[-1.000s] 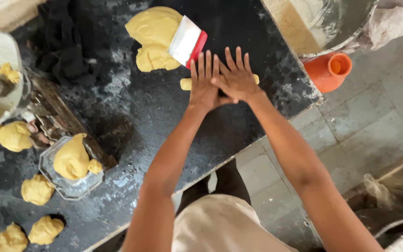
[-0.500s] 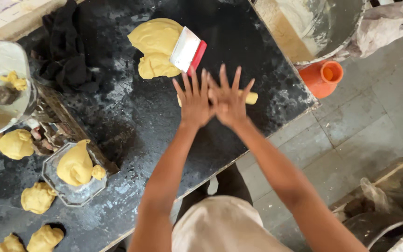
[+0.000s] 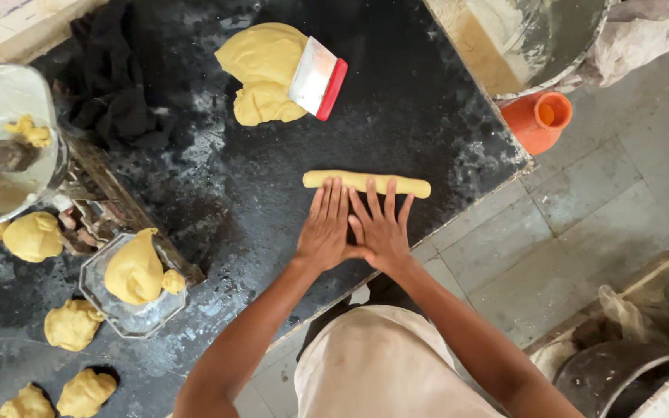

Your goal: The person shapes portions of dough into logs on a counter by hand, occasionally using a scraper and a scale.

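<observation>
- While both palms are lying flat on the dark counter (image 3: 443,108), the left hand (image 3: 325,231) and the right hand (image 3: 381,232) are sitting side by side with thumbs touching, fingers spread wide and clamped on nothing
- Fingertips of both hands are touching the near edge of a yellow dough roll (image 3: 367,183), which is lying sideways on the counter just beyond them
- Farther back, a large dough mass (image 3: 261,70) is resting with a white scraper with a red edge (image 3: 317,78) leaning on it
- Off to the left, a glass dish (image 3: 118,310) is holding a dough lump (image 3: 133,268), and smaller dough pieces (image 3: 71,325) are lying around it
- An orange cup (image 3: 540,120) is standing just past the counter's right corner
</observation>
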